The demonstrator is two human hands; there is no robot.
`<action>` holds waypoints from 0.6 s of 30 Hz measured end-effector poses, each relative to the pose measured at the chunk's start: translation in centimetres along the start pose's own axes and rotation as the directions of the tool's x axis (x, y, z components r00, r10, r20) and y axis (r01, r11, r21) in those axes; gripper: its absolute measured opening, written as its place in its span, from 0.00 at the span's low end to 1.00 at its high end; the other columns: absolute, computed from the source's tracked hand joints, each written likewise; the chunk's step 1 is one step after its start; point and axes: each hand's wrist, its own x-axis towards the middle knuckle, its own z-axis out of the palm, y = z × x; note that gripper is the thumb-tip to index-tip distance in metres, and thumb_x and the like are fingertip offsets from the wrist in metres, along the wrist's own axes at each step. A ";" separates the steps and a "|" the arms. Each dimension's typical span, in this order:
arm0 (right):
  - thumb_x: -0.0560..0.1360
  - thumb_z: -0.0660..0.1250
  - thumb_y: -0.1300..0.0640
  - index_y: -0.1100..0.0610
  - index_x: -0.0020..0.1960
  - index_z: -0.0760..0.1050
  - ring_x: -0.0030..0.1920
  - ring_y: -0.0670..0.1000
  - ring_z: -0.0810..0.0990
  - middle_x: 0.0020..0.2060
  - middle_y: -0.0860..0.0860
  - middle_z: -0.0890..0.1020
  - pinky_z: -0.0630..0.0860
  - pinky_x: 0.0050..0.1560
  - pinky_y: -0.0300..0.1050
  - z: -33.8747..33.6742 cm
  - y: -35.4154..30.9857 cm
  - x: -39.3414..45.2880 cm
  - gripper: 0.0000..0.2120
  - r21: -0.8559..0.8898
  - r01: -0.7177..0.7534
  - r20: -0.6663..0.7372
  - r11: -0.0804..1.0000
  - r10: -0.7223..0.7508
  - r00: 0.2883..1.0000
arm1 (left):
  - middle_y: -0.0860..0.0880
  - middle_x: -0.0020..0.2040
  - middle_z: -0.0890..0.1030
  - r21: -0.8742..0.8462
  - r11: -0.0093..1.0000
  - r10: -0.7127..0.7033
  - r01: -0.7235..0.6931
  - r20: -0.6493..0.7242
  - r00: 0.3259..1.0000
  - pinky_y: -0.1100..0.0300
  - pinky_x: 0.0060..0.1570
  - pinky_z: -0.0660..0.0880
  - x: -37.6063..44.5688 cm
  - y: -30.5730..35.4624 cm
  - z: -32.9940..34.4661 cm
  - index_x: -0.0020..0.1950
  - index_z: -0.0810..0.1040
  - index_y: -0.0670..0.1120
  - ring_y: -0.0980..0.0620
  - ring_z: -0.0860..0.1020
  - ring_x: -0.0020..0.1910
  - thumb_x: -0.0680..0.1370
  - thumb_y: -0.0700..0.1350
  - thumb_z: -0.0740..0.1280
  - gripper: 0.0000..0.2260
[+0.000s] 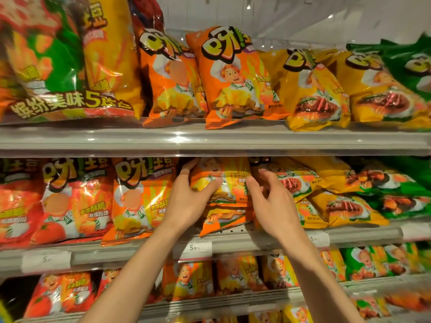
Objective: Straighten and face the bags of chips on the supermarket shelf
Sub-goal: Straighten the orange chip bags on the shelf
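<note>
Gripping a glossy orange foil chip bag [219, 183] printed with a cartoon chef, both bare hands work at the middle shelf [256, 241], a grey metal ledge with a clear front rail. The left hand [186, 201] holds the bag's left edge: thumb curled across the front face, the other fingers [190, 164] wrapped behind its top left corner. The right hand [272, 201] meets the bag's right edge with its fingers bent; whether they pinch the foil or only touch it cannot be told. The held bag sits tucked under the upper shelf [210, 138], tilted, resting on a second orange bag [224, 220] lying slanted at the near edge. Left of it, an upright orange chef bag [137, 199] and a red-orange tomato bag [77, 201] face forward. Right of it, yellow bags with a grilled-meat picture [345, 206] lie slumped and overlapping. A white price label [200, 248] is fixed to the middle shelf's rail just below the hands. The upper shelf carries orange, yellow and green bags, leaning unevenly.
</note>
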 end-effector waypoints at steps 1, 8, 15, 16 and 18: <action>0.81 0.57 0.37 0.51 0.76 0.66 0.55 0.46 0.74 0.64 0.51 0.78 0.70 0.55 0.45 0.1 -0.2 0.1 0.29 -0.021 -0.010 0.017 1.000 0.011 1.000 | 0.62 0.62 0.77 -0.008 1.000 0.009 -0.009 0.015 1.000 0.60 0.63 0.74 -0.4 -0.1 -0.4 0.74 0.68 0.57 0.62 0.76 0.61 0.71 0.59 0.77 0.34; 0.80 0.57 0.35 0.55 0.80 0.55 0.68 0.55 0.75 0.69 0.52 0.75 0.70 0.67 0.48 2.0 -2.2 0.4 0.36 0.029 -0.087 0.164 0.996 0.081 0.983 | 0.59 0.64 0.77 -0.013 1.000 -0.024 0.025 0.082 0.996 0.51 0.62 0.78 -2.5 -0.8 -3.1 0.70 0.67 0.63 0.58 0.78 0.62 0.63 0.69 0.75 0.38; 0.74 0.64 0.34 0.46 0.78 0.58 0.61 0.50 0.80 0.67 0.48 0.77 0.81 0.55 0.47 4.8 -3.4 -0.6 0.37 0.377 -0.201 0.224 0.904 0.122 0.967 | 0.60 0.64 0.73 0.079 0.992 -0.096 0.094 0.013 0.995 0.59 0.60 0.71 -3.0 0.8 -6.4 0.78 0.59 0.56 0.61 0.74 0.60 0.70 0.70 0.67 0.41; 0.78 0.64 0.39 0.48 0.77 0.59 0.61 0.49 0.80 0.67 0.48 0.77 0.81 0.50 0.39 5.1 -3.7 -0.8 0.32 0.423 -0.220 0.242 0.879 0.124 0.962 | 0.60 0.61 0.75 0.086 0.991 -0.106 0.106 0.002 0.994 0.59 0.59 0.71 -3.1 1.0 -6.9 0.78 0.58 0.56 0.61 0.75 0.56 0.70 0.70 0.67 0.42; 0.81 0.64 0.45 0.49 0.77 0.62 0.61 0.49 0.80 0.67 0.49 0.77 0.82 0.49 0.39 5.6 -4.2 -1.3 0.27 0.476 -0.238 0.267 0.847 0.119 0.956 | 0.59 0.59 0.76 0.088 0.987 -0.138 0.138 -0.002 0.990 0.59 0.55 0.73 -3.1 1.2 -7.9 0.80 0.55 0.56 0.61 0.76 0.53 0.71 0.69 0.67 0.42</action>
